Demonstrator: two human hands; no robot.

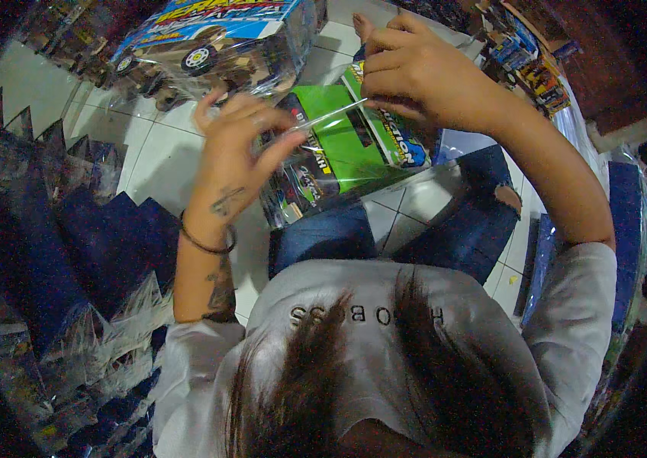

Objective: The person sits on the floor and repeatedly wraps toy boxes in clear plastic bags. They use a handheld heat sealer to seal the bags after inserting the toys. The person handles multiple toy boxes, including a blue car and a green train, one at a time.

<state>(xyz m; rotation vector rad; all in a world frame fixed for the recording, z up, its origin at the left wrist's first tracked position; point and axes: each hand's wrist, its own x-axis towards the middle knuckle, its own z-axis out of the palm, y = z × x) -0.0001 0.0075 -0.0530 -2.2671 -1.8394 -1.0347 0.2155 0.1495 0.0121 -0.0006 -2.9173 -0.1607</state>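
Observation:
In front of me, over my lap, is a flat green and black printed toy box [335, 141] in clear plastic wrap. A thin, shiny clear plastic strip [335, 115] stretches taut across it; whether it is tape or a fold of the wrap I cannot tell. At the box's left edge my left hand [243, 141] is slightly blurred, thumb and forefinger closing on one end of the strip. My right hand [413, 72] is curled above the box's far right corner, its fingers pinching the other end. Its fingertips are partly hidden.
Beyond the box stands a larger plastic-wrapped package with toy vehicles [220, 53] and a blue printed panel. Dark blue pointed-edge sheets in clear plastic [110, 229] are stacked at left. At far right sit colourful packages [526, 65]. White floor tiles [407, 202] lie below.

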